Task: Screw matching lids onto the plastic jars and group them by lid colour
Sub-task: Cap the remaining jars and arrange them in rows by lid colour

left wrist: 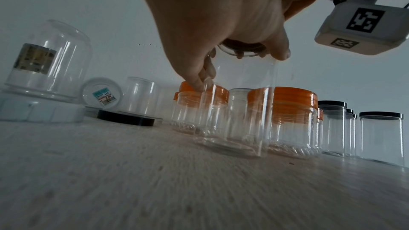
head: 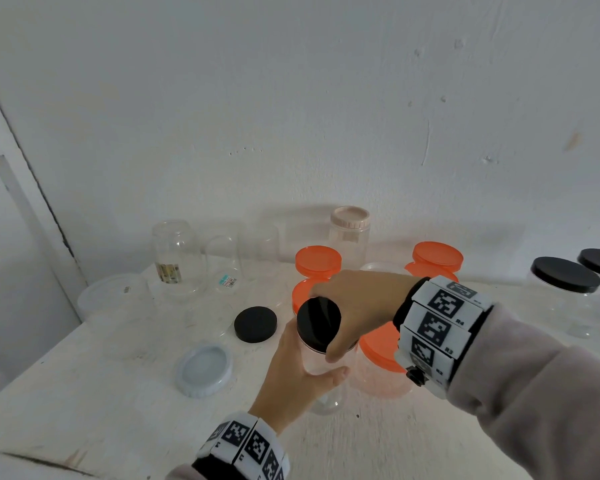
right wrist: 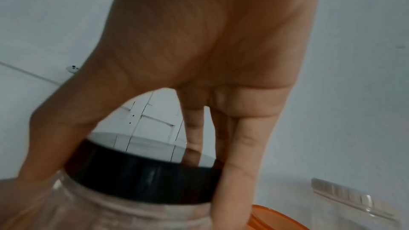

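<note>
A clear plastic jar point(head: 323, 386) stands on the white table point(head: 118, 410), in front of the orange-lidded jars. My left hand point(head: 312, 362) grips its body, with the thumb on the near side and the fingers behind it. A black lid point(head: 314, 317) sits on the jar's mouth. My right hand point(head: 326, 323) comes from above and curls its thumb and fingers around that lid's rim. The right wrist view shows the right hand point(right wrist: 137, 155) straddling the black lid point(right wrist: 143, 181). In the left wrist view, the left hand point(left wrist: 241, 66) clasps the jar point(left wrist: 234, 128).
A loose black lid point(head: 255, 324) and a white lid point(head: 204, 370) lie to the left. Upturned clear jars point(head: 177, 258) stand at the back left. Orange-lidded jars point(head: 318, 261) cluster behind my hands, a beige-lidded jar point(head: 350, 220) stands by the wall, and black-lidded jars point(head: 565, 278) are at far right.
</note>
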Demonstrator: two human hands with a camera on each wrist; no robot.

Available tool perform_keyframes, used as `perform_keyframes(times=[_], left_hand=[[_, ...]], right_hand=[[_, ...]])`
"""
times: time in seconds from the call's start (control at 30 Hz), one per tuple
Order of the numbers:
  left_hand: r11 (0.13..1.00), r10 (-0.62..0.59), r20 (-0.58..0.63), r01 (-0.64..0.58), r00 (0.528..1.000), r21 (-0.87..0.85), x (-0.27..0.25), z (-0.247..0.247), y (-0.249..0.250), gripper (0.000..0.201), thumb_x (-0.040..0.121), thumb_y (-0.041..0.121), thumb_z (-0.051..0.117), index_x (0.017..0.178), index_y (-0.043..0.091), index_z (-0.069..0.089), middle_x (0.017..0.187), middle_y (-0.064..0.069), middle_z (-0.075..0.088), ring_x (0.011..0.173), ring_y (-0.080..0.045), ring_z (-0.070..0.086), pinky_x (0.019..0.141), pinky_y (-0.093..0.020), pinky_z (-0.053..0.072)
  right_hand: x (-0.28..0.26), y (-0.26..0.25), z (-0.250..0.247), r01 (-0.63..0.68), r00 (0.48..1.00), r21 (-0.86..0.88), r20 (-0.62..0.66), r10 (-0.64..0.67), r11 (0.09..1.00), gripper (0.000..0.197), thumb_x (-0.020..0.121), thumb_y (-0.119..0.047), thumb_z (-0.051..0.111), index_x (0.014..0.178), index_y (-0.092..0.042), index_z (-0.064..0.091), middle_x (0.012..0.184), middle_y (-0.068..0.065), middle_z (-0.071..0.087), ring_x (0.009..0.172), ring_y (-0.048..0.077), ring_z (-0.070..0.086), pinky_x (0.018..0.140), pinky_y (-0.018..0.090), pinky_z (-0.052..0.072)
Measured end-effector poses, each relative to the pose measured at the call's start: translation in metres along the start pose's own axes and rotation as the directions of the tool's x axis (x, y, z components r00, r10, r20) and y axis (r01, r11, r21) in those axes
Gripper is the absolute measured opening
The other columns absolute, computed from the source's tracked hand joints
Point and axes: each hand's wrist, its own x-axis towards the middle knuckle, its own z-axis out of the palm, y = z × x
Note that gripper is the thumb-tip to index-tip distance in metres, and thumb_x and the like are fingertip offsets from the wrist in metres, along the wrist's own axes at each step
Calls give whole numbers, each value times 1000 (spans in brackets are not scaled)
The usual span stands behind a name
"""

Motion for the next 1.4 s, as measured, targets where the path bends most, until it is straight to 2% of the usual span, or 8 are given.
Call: perform_keyframes(times=[0.1, 0.23, 0.37, 0.47, 0.6, 0.73, 1.1, 1.4], left_hand=[[1000, 13, 2, -14, 1000, 21, 0, 0, 1, 83, 62, 56, 79, 131, 45, 34, 122, 31, 50, 118, 12, 45, 91, -10, 39], [1000, 24, 3, -24, 1000, 16, 0, 0, 3, 84, 62, 54, 79, 132, 41, 36, 124, 27, 53, 118, 9, 48, 95, -14, 41], [999, 35, 10, -36, 999, 26, -1, -1, 5, 81, 64, 48, 81, 132, 40, 37, 122, 26, 54, 116, 9, 49, 95, -16, 42], [999, 43, 13, -43, 999, 18, -1, -1, 7, 81, 64, 50, 81, 132, 38, 38, 123, 24, 55, 117, 7, 50, 97, -18, 43], [1000, 25, -10, -25, 1000, -3, -2, 1, 8, 81, 62, 50, 82, 129, 41, 38, 123, 24, 53, 117, 7, 48, 97, -18, 41], [1000, 17, 9, -17, 1000, -22, -2, 2, 6, 82, 64, 48, 81, 132, 38, 37, 126, 23, 52, 119, 6, 47, 101, -23, 41], [999, 31, -4, -31, 1000, 34, -1, 3, 8, 83, 66, 44, 82, 135, 34, 36, 127, 22, 51, 119, 7, 47, 100, -17, 41], [999, 28, -13, -27, 1000, 45, 0, 4, 7, 80, 66, 41, 83, 131, 38, 36, 123, 25, 51, 114, 11, 47, 92, -9, 41]], right_hand=[[-1, 1, 4, 7, 999, -7, -53, -7, 1000, 61, 63, -58, 77, 108, -25, 54, 93, -8, 59, 84, 10, 57, 66, 26, 51], [-2, 2, 9, -3, 995, -2, -101, 3, 1000, 61, 63, -61, 75, 104, -22, 54, 92, -6, 59, 82, 12, 58, 66, 28, 51], [-4, 1, 13, -18, 989, -12, -145, 16, 1000, 62, 64, -64, 73, 100, -19, 54, 87, -5, 57, 75, 10, 55, 54, 22, 42], [-6, 2, 17, -36, 986, 18, -163, 39, 999, 60, 65, -67, 72, 97, -22, 49, 82, -10, 53, 69, 5, 50, 52, 20, 35], [-9, 4, 14, -64, 993, 59, -93, 70, 996, 62, 66, -70, 69, 103, -28, 45, 87, -14, 51, 76, 4, 50, 58, 21, 38], [-3, -2, 10, -47, 996, -11, -77, 46, 999, 66, 67, -70, 68, 109, -21, 52, 93, -7, 51, 83, 11, 53, 60, 22, 41], [1, 0, 16, -17, 981, -86, -192, 0, 996, 61, 65, -69, 68, 90, -14, 60, 87, 3, 64, 77, 20, 61, 56, 26, 43], [2, -2, 22, -90, 967, -46, -242, 77, 995, 62, 64, -69, 67, 84, -11, 61, 83, 5, 65, 59, 13, 47, 50, 24, 37]])
